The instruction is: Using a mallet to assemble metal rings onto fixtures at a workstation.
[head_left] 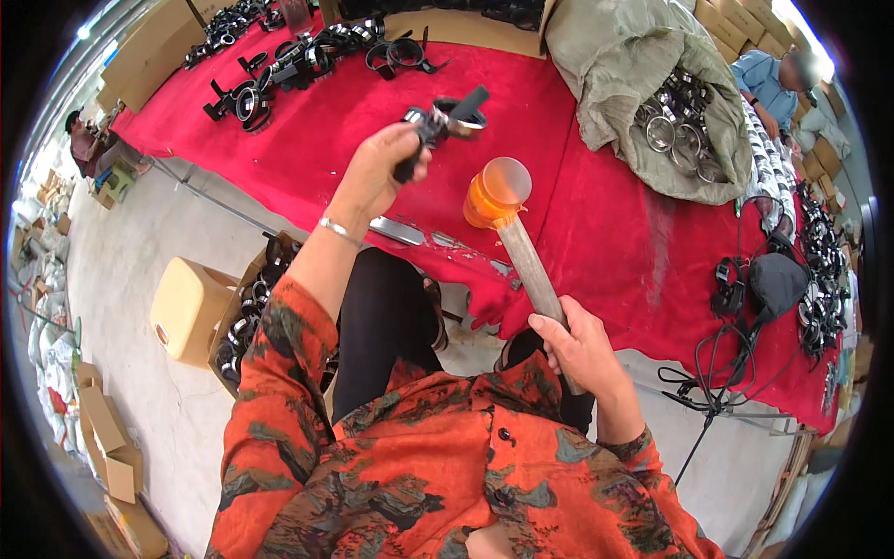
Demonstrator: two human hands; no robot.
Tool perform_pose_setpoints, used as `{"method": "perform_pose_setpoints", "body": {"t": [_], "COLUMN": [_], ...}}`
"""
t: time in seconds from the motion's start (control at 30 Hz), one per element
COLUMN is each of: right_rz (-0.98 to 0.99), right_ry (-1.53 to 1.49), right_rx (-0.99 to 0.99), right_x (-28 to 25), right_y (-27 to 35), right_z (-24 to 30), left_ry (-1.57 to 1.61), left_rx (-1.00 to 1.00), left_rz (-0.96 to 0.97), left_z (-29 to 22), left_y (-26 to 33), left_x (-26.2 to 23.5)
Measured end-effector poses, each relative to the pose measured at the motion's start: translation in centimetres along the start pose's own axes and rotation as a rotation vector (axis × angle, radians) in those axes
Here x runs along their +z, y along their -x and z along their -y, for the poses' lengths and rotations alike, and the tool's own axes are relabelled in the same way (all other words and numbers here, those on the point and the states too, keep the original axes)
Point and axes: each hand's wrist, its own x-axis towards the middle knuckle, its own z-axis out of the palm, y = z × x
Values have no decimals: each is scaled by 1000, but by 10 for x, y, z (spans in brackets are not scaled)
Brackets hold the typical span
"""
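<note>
My left hand [384, 166] is closed around a black handle with a shiny metal ring [456, 115], held up over the red-covered table [521, 102]. The handle is slightly blurred. In my right hand [587, 347] is a mallet [531, 265], gripped low on its wooden shaft. Its orange head [489, 200], with a pale round face, points away from me over the table's near edge. Further back lie a couple of loose ringed black handles [402, 58] and a pile of similar pieces [303, 63].
A grey-green sack [615, 65] at the back right holds metal rings [684, 130]. Black cords [731, 368] hang over the right edge near a dark pouch [778, 279]. By my left leg stand a beige plastic container [191, 312] and a filled carton [244, 321]. A person [773, 84] works at the right.
</note>
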Motion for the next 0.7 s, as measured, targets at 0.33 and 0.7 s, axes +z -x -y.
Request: {"method": "perform_pose_setpoints", "body": {"t": [0.33,0.7], "right_rz": [9,35], "right_ry": [-84,-106], "right_rx": [21,21], "right_x": [8,4], "right_y": [3,2], "right_z": [1,-4], "left_ry": [-149,-290], "left_rx": [138,107], "left_rz": [-65,-245], "left_z": [-19,-1], "left_y": [-60,53], "left_x": [-7,8]}}
